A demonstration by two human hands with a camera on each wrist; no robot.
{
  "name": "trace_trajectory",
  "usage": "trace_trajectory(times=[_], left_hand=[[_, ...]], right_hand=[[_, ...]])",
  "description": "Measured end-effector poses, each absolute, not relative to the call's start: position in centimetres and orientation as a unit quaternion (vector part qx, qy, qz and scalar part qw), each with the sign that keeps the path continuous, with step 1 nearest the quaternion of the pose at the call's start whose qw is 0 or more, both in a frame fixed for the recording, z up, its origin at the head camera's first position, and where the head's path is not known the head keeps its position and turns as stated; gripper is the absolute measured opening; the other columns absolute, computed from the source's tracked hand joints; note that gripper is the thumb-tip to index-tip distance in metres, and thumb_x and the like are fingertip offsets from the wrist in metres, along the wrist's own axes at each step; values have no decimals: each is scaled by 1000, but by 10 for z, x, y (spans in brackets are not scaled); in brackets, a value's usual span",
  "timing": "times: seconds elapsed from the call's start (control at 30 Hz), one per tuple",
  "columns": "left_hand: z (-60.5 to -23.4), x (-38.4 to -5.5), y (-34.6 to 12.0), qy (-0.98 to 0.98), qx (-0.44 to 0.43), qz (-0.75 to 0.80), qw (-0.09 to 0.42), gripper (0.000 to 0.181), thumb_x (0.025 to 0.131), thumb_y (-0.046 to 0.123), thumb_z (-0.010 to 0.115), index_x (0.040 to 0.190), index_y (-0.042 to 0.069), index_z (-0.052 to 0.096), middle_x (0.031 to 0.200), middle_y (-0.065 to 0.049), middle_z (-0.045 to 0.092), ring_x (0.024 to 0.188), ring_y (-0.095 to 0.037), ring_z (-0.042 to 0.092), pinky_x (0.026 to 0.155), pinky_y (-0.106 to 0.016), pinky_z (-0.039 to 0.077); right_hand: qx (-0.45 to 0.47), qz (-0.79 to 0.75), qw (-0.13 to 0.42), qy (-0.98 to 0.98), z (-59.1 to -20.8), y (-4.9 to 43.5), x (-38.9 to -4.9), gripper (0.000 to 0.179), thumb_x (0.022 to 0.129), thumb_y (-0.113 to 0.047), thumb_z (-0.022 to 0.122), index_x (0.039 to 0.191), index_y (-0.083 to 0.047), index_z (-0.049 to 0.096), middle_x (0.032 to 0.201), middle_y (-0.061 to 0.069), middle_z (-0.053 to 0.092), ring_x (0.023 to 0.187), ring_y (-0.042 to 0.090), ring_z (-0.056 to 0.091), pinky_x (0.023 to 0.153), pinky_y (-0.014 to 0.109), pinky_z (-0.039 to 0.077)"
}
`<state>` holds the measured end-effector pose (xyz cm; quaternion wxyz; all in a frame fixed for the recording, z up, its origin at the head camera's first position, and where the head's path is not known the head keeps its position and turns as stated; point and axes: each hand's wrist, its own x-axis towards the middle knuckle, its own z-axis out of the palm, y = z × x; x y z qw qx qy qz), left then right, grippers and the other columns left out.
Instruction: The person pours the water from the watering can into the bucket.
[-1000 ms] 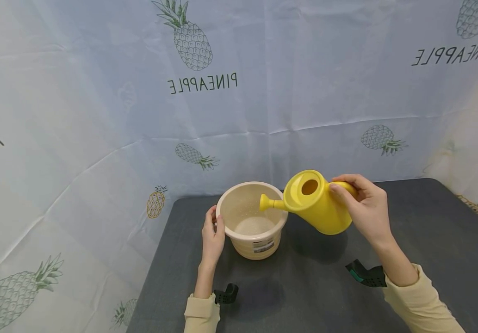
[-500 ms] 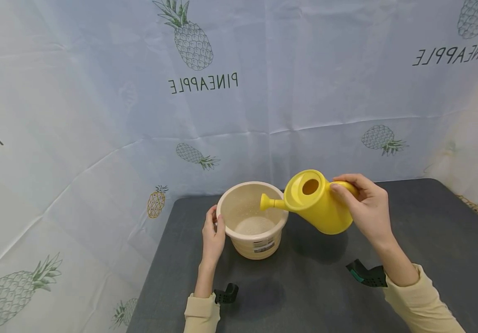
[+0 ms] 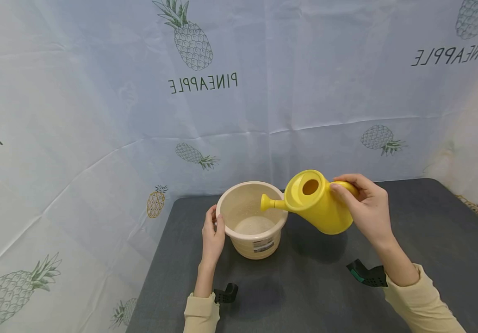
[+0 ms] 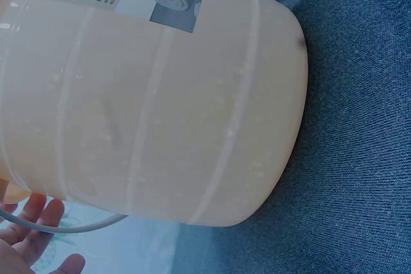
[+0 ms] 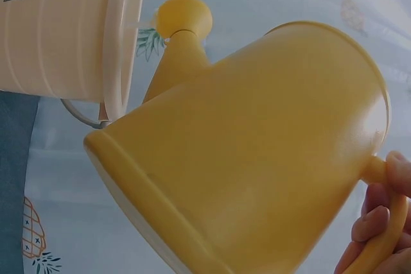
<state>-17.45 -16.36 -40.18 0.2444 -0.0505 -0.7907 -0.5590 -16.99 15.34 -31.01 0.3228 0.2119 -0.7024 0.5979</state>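
Observation:
A cream plastic bucket [image 3: 245, 247] stands upright on the dark tabletop. At its left side my left hand [image 3: 213, 238] holds the rim, thumb in front and fingers on the outside; several fingertips show beside the bucket's grey handle [image 4: 96, 224] in the left wrist view. My right hand [image 3: 369, 208] grips the handle of a yellow watering can [image 3: 330, 215], which hangs tilted above the table. The can's spout [image 3: 271, 202] reaches over the bucket's right rim, its rose pointing inside. Fine drops show within the bucket. How much water the can holds is hidden.
A dark cloth-covered table [image 3: 305, 296] lies beneath. Close behind and at the left hangs a pale curtain [image 3: 305, 92] with pineapple prints. Black wrist mounts [image 3: 227, 293] stick out from both cuffs.

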Motion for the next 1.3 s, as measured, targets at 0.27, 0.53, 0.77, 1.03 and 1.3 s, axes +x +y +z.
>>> trace_trajectory(times=[0.27, 0.53, 0.77, 1.03, 1.3], left_hand=[[-401, -173, -165, -790, -57, -562, 238, 39, 98, 6, 43, 133, -9, 39, 118, -29, 52, 95, -30, 51, 75, -27, 41], [-401, -173, -164, -791, -54, -563, 233, 39, 98, 6, 43, 134, -8, 38, 120, -28, 52, 98, -32, 52, 76, -29, 42], [-401, -174, -165, -790, -55, -564, 234, 39, 98, 6, 43, 134, -8, 39, 119, -28, 53, 96, -30, 51, 76, -28, 41], [-400, -173, -164, -792, -52, -562, 232, 39, 98, 6, 43, 134, -8, 39, 119, -28, 52, 96, -29, 51, 76, -28, 42], [-400, -173, -165, -793, -51, -560, 234, 39, 98, 7, 43, 134, -8, 39, 119, -28, 52, 96, -29, 51, 76, -28, 42]], right_hand=[[223, 577, 328, -714, -309, 152, -169, 17, 80, 15, 62, 97, 14, 62, 91, -1, 64, 78, 7, 59, 71, 13, 46], [239, 587, 324, -702, -309, 151, -169, 17, 80, 15, 62, 96, 16, 61, 91, -1, 64, 78, 8, 59, 70, 13, 46], [235, 577, 328, -710, -308, 151, -169, 17, 80, 14, 63, 96, 15, 62, 91, -2, 64, 78, 7, 59, 70, 13, 46], [231, 573, 330, -714, -308, 150, -170, 17, 80, 15, 63, 96, 15, 62, 90, -3, 64, 77, 7, 59, 70, 13, 46], [227, 575, 328, -714, -307, 150, -170, 16, 80, 15, 62, 96, 15, 62, 89, -2, 64, 77, 7, 59, 70, 13, 46]])
